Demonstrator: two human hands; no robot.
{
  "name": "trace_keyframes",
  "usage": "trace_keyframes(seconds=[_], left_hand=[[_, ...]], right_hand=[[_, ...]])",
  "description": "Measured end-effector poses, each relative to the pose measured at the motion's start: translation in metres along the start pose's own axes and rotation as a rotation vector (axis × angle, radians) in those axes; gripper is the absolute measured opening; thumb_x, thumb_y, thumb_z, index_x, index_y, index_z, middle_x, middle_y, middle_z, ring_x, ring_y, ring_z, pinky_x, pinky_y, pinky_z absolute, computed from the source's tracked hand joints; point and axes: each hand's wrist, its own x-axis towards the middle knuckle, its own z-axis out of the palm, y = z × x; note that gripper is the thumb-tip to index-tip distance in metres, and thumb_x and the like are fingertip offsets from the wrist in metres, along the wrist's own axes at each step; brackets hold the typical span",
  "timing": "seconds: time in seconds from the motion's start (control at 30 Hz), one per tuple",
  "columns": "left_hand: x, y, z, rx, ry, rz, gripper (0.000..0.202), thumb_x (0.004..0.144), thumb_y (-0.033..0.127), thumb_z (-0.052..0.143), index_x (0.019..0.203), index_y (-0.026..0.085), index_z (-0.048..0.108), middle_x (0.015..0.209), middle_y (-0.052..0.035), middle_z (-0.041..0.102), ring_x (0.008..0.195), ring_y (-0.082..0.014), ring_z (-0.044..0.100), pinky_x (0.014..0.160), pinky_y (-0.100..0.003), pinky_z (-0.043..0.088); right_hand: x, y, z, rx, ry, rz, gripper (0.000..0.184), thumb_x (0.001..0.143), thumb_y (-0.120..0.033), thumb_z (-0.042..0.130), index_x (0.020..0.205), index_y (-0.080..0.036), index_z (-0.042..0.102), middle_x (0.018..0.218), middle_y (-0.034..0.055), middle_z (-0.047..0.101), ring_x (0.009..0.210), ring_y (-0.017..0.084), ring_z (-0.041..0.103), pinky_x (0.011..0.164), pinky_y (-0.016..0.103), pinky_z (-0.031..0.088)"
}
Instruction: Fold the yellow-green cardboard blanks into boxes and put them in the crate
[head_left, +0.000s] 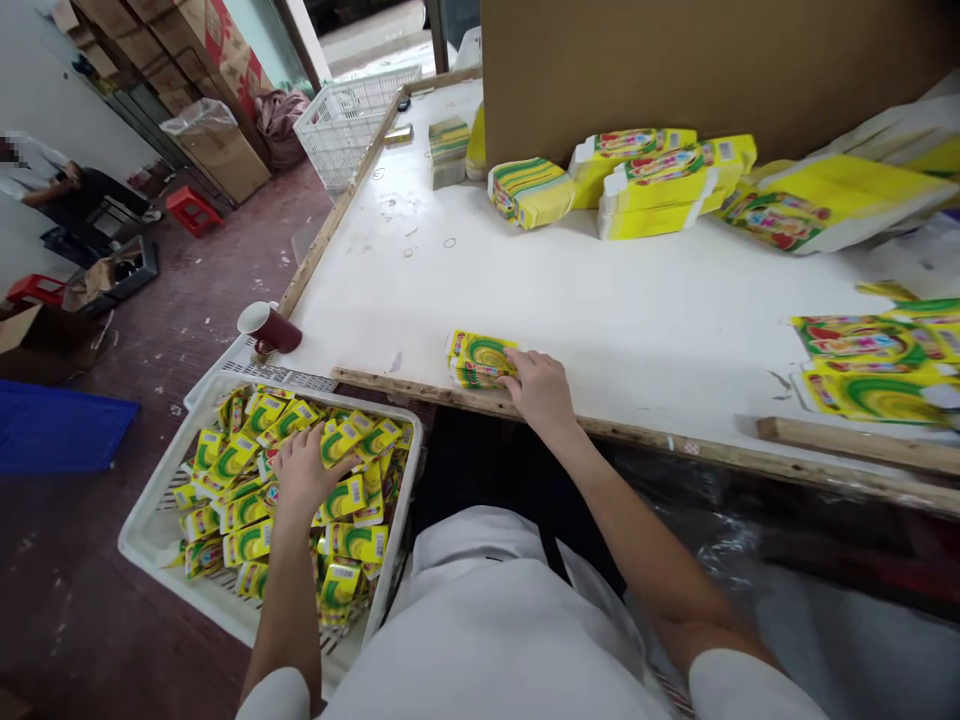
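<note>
My left hand reaches down into a white plastic crate beside the table, its fingers spread over a heap of small yellow-and-green packets; whether it grips one is hidden. My right hand rests at the white table's near edge, fingers curled against a small stack of the same packets lying on the tabletop. Nothing shows inside the right palm beyond the stack it presses.
Flattened yellow cartons lie at the table's back, more at the right. A dark red mug sits at the table's left corner. A white basket stands further back. A wooden strip lies near the front edge. A person sits far left.
</note>
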Motion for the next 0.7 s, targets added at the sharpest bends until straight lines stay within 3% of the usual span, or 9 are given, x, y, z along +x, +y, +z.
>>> trace_keyframes(seconds=[0.1, 0.2, 0.27, 0.37, 0.4, 0.53, 0.6, 0.7], left_hand=[[-0.005, 0.015, 0.008, -0.337, -0.038, 0.058, 0.060, 0.076, 0.049, 0.071, 0.127, 0.021, 0.056, 0.128, -0.0152, 0.063, 0.127, -0.0354, 0.053, 0.109, -0.055, 0.037], [-0.008, 0.071, 0.025, -0.840, -0.142, 0.157, 0.077, 0.074, 0.053, 0.073, 0.139, 0.025, 0.043, 0.138, -0.0141, 0.057, 0.130, -0.0285, 0.053, 0.109, -0.046, 0.042], [-0.008, 0.112, 0.035, -1.181, -0.197, 0.220, 0.088, 0.067, 0.064, 0.075, 0.139, 0.026, 0.041, 0.138, -0.0148, 0.055, 0.126, -0.0284, 0.057, 0.102, -0.042, 0.049], [-0.005, 0.157, 0.041, -1.537, -0.108, 0.163, 0.072, 0.076, 0.078, 0.053, 0.125, 0.025, 0.052, 0.114, -0.0105, 0.064, 0.107, -0.0238, 0.064, 0.094, -0.039, 0.054], [-0.003, 0.166, 0.040, -1.609, -0.057, 0.136, 0.066, 0.081, 0.079, 0.045, 0.118, 0.025, 0.055, 0.103, -0.0077, 0.064, 0.098, -0.0210, 0.065, 0.090, -0.037, 0.055], [0.007, 0.174, 0.038, -1.771, 0.142, 0.114, 0.048, 0.086, 0.073, 0.047, 0.094, 0.026, 0.056, 0.075, 0.0023, 0.051, 0.065, -0.0101, 0.055, 0.071, -0.024, 0.054], [0.007, 0.169, 0.042, -1.772, 0.142, 0.108, 0.052, 0.081, 0.076, 0.052, 0.094, 0.026, 0.057, 0.077, 0.0024, 0.053, 0.066, -0.0093, 0.056, 0.071, -0.023, 0.053], [0.002, 0.156, 0.053, -1.660, 0.099, 0.050, 0.061, 0.078, 0.080, 0.052, 0.104, 0.026, 0.062, 0.093, -0.0025, 0.066, 0.085, -0.0149, 0.066, 0.083, -0.029, 0.055]], right_hand=[[0.000, -0.007, -0.005, -0.015, 0.033, -0.008, 0.037, 0.085, -0.022, 0.061, 0.122, -0.016, 0.057, 0.108, 0.0175, 0.066, 0.101, 0.035, 0.058, 0.091, 0.053, 0.044], [-0.011, -0.034, -0.014, 0.165, 0.044, 0.008, 0.047, 0.080, -0.019, 0.065, 0.125, -0.017, 0.051, 0.104, 0.0136, 0.063, 0.097, 0.032, 0.059, 0.088, 0.050, 0.047], [-0.025, -0.057, -0.019, 0.418, -0.060, -0.010, 0.052, 0.077, -0.019, 0.068, 0.125, -0.020, 0.048, 0.095, 0.0076, 0.062, 0.086, 0.026, 0.061, 0.080, 0.043, 0.052], [-0.050, -0.088, -0.019, 0.853, -0.335, -0.049, 0.054, 0.075, -0.024, 0.072, 0.122, -0.023, 0.046, 0.081, 0.0002, 0.059, 0.069, 0.019, 0.059, 0.063, 0.033, 0.053], [-0.056, -0.096, -0.017, 0.904, -0.361, -0.051, 0.054, 0.076, -0.026, 0.072, 0.123, -0.024, 0.046, 0.082, 0.0002, 0.060, 0.070, 0.019, 0.061, 0.063, 0.032, 0.053], [-0.066, -0.110, -0.010, 0.922, -0.314, -0.020, 0.046, 0.076, -0.032, 0.077, 0.117, -0.029, 0.055, 0.094, 0.0031, 0.064, 0.080, 0.021, 0.063, 0.068, 0.033, 0.055], [-0.062, -0.106, -0.008, 0.891, -0.269, 0.005, 0.037, 0.076, -0.033, 0.076, 0.110, -0.028, 0.061, 0.090, 0.0032, 0.064, 0.077, 0.021, 0.062, 0.065, 0.033, 0.053], [-0.051, -0.092, -0.007, 0.881, -0.223, 0.026, 0.023, 0.081, -0.035, 0.070, 0.101, -0.025, 0.065, 0.088, 0.0037, 0.067, 0.076, 0.021, 0.062, 0.067, 0.035, 0.053]])
